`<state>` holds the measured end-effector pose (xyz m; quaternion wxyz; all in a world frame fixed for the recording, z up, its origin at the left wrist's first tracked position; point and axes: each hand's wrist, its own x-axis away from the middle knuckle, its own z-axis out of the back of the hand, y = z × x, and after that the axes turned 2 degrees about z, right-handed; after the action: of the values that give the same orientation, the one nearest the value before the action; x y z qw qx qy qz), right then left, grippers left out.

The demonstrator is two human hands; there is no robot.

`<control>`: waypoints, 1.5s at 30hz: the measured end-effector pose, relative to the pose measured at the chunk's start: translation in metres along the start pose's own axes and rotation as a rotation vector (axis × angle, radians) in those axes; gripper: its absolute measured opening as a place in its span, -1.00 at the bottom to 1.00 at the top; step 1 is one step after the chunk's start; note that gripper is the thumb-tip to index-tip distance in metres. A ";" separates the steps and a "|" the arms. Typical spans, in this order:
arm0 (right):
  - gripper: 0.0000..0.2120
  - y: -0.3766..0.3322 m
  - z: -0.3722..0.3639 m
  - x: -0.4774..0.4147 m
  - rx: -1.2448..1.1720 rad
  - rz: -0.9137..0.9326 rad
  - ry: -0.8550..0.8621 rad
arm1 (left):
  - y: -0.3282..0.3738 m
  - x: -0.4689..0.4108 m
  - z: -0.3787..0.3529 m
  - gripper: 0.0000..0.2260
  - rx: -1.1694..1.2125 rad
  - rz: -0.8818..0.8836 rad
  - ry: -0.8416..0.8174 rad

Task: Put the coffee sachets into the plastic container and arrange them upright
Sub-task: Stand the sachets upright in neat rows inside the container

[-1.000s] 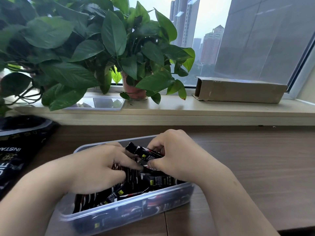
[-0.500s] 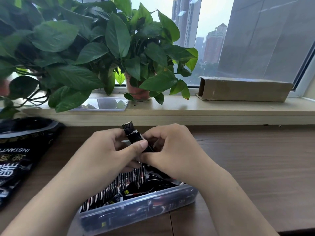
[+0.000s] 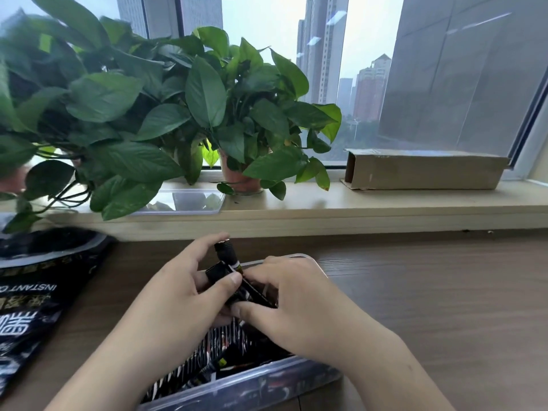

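Note:
A clear plastic container (image 3: pixel 252 390) sits on the wooden table in front of me, filled with black coffee sachets (image 3: pixel 213 354) with red and white stripes, some leaning. Above it, my left hand (image 3: pixel 178 292) and my right hand (image 3: pixel 296 301) together grip a small bunch of black sachets (image 3: pixel 228 268), whose top ends stick up between my fingers. Both hands hide the container's middle and far part; only its far rim corner (image 3: pixel 299 256) shows.
A large black instant-coffee bag (image 3: pixel 32 298) lies on the table at the left. On the windowsill stand leafy potted plants (image 3: pixel 237 179), a clear lid (image 3: pixel 184 203) and a long cardboard box (image 3: pixel 424 170). Bare wooden table (image 3: pixel 444 292) stretches to the right.
Both hands lifted a bunch of sachets out of the container and hold it higher, more upright. The camera view tilted up and shifted slightly.

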<state>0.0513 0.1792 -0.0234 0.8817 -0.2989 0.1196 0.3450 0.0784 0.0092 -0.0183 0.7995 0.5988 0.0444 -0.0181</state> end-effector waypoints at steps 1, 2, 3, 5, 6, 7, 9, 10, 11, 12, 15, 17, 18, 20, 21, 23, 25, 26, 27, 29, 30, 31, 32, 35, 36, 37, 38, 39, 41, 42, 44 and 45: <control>-0.82 0.001 0.000 0.000 0.004 -0.006 -0.001 | 0.000 0.000 0.000 -0.60 -0.014 -0.002 -0.005; -0.82 0.001 0.000 0.000 0.004 -0.008 -0.001 | 0.000 0.000 -0.001 -0.62 -0.024 -0.005 -0.007; -0.84 0.000 0.001 0.001 -0.002 -0.009 -0.001 | 0.000 0.001 -0.001 -0.62 -0.025 -0.004 -0.007; -0.88 -0.001 0.002 0.001 -0.022 -0.005 0.009 | 0.002 0.001 -0.002 -0.63 0.006 0.013 -0.007; -0.88 -0.001 0.003 0.001 -0.019 -0.002 0.018 | 0.002 0.001 -0.002 -0.64 0.026 0.024 -0.009; -0.88 -0.002 0.004 0.001 -0.008 0.003 0.028 | 0.003 0.001 -0.003 -0.63 0.040 0.030 -0.010; -0.85 -0.001 0.006 0.001 0.005 0.005 0.049 | 0.003 0.001 -0.003 -0.65 0.055 0.030 -0.002; -0.85 -0.001 0.007 0.001 -0.007 -0.004 0.051 | 0.003 0.000 -0.002 -0.67 0.063 0.030 0.007; -0.85 0.001 0.008 0.002 -0.039 -0.020 0.041 | 0.003 0.000 -0.001 -0.70 0.068 0.033 0.014; -0.85 0.002 0.009 0.002 -0.090 -0.041 0.018 | 0.002 0.000 0.000 -0.73 0.072 0.038 0.018; -0.90 0.008 0.014 0.004 -0.193 -0.087 -0.080 | 0.000 -0.001 0.005 -0.81 0.095 0.056 -0.008; -0.90 0.009 0.015 0.005 -0.188 -0.090 -0.114 | -0.002 -0.002 0.006 -0.82 0.126 0.067 -0.032; -0.89 0.009 0.015 0.005 -0.180 -0.088 -0.128 | -0.002 -0.003 0.007 -0.81 0.147 0.075 -0.039; -0.85 0.006 0.013 0.005 -0.155 -0.077 -0.176 | -0.002 -0.003 0.007 -0.80 0.178 0.089 -0.040; -0.84 0.004 0.012 0.005 -0.125 -0.064 -0.195 | -0.002 -0.003 0.006 -0.78 0.183 0.093 -0.031; -0.88 0.002 0.009 0.004 -0.031 -0.021 -0.182 | -0.001 -0.003 0.006 -0.74 0.193 0.104 -0.006; -0.89 -0.001 0.006 0.003 0.053 0.015 -0.151 | 0.000 -0.003 0.005 -0.74 0.193 0.116 0.017; -0.87 -0.003 0.004 0.003 0.080 0.033 -0.141 | 0.001 -0.003 0.005 -0.78 0.188 0.120 0.023; -0.86 -0.005 0.002 0.002 0.103 0.054 -0.128 | 0.001 -0.003 0.005 -0.84 0.188 0.123 0.029; -0.86 -0.007 -0.001 0.001 0.135 0.090 -0.079 | 0.000 -0.003 0.006 -0.93 0.213 0.122 0.033; -0.85 -0.007 -0.002 0.000 0.131 0.092 -0.043 | 0.000 -0.004 0.008 -0.91 0.226 0.115 0.033; -0.84 -0.008 -0.002 0.000 0.124 0.085 -0.005 | 0.000 -0.004 0.009 -0.88 0.243 0.108 0.036; -0.82 -0.008 -0.002 -0.001 0.125 0.078 0.029 | 0.001 -0.004 0.010 -0.86 0.266 0.103 0.041; -0.79 -0.010 -0.001 -0.001 0.142 0.076 0.100 | 0.004 -0.004 0.012 -0.83 0.367 0.095 0.047; -0.78 -0.010 -0.001 -0.001 0.123 0.073 0.113 | 0.006 -0.003 0.012 -0.82 0.395 0.091 0.051; -0.76 -0.011 -0.001 -0.001 0.096 0.063 0.117 | 0.007 -0.003 0.012 -0.81 0.418 0.087 0.056; -0.72 -0.012 -0.001 -0.001 0.071 0.051 0.110 | 0.008 -0.003 0.011 -0.80 0.436 0.082 0.058; -0.70 -0.012 -0.001 -0.001 0.056 0.044 0.098 | 0.009 -0.003 0.011 -0.80 0.448 0.077 0.058; -0.67 -0.013 -0.001 -0.001 0.053 0.046 0.078 | 0.010 -0.002 0.012 -0.80 0.452 0.077 0.047; -0.67 -0.013 -0.001 -0.001 0.059 0.052 0.069 | 0.009 -0.002 0.012 -0.80 0.448 0.080 0.038; -0.67 -0.012 0.000 -0.001 0.082 0.065 0.046 | 0.009 -0.001 0.012 -0.80 0.419 0.087 0.024; -0.66 -0.012 0.001 -0.001 0.107 0.070 0.034 | 0.009 -0.001 0.012 -0.79 0.395 0.094 0.017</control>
<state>0.0584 0.1723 -0.0169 0.8816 -0.2526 0.1632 0.3638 0.0788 -0.0001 -0.0065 0.6663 0.7453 0.0185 0.0158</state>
